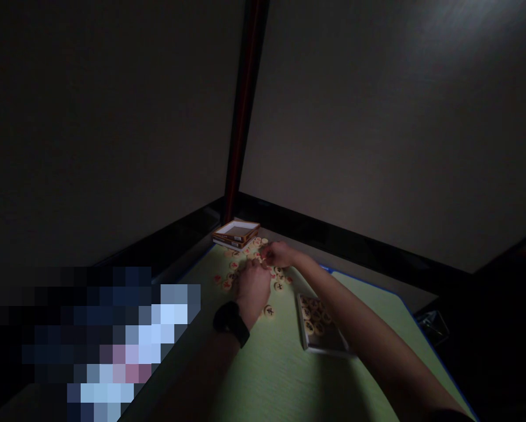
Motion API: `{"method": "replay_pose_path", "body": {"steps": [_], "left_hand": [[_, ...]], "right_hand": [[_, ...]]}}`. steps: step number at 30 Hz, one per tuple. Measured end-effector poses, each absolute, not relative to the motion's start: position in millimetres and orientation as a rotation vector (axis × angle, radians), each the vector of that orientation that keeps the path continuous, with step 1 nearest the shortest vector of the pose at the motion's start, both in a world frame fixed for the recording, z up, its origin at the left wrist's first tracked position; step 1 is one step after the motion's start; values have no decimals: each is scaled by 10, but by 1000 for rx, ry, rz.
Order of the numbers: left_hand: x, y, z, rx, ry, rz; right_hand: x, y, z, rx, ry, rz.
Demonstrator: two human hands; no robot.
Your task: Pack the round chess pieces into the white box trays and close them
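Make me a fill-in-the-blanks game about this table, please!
The left hand has a black ____ on its wrist.
The mat under the round pieces is coloured ____.
The tray with pieces in it lies on the person's ____ side.
Missing words: watch; green; right.

Dim, dark edges, blurred detail.

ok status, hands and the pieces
Left hand over the loose pieces, grip unclear. Right hand further in among them, grip unclear too. Tray part filled by right arm, box beyond; nothing blocking.
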State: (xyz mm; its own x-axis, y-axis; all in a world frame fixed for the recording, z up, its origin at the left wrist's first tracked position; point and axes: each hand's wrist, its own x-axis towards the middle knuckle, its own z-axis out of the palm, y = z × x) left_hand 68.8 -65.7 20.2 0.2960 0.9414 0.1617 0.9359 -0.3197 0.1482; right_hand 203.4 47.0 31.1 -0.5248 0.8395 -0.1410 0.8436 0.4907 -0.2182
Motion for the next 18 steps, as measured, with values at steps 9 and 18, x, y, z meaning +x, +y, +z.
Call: {"method": "replay_pose_path", "body": {"steps": [9,18], "left_hand": [[697,-653,199,2450,1832,373],[688,-637,187,2398,1842,407]], "right_hand": [[2022,483,222,1737,2648,-1029],[2033,480,155,1835,2534,-1367]]}}
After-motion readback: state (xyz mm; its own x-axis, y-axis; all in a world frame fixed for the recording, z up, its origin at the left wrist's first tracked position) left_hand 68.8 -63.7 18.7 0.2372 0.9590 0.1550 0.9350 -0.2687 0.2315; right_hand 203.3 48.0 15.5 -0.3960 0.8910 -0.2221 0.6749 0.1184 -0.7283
